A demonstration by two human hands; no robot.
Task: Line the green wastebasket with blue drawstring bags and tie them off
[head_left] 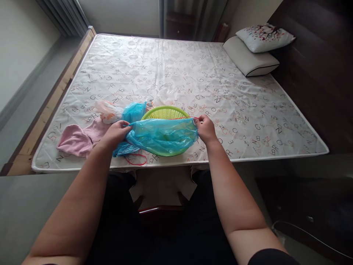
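Observation:
A thin blue plastic bag (165, 134) is stretched sideways between my two hands, over a green plastic basket (162, 111). My left hand (118, 132) pinches the bag's left end. At the right end, my right hand (205, 129) grips the bag's edge, with a red drawstring (182, 118) running along the top to its fingers. The bag hides much of the basket's inside. Below the left hand lies more crumpled blue plastic (125, 149) with a red string loop (138, 159).
Left of the basket are a pink cloth (75, 140), a white-and-orange plastic bag (109, 110) and another blue bag (135, 110). A clear bag (165, 95) lies behind. All rest on a letter-patterned mattress (179, 66). Two pillows (264, 38) sit at the far right.

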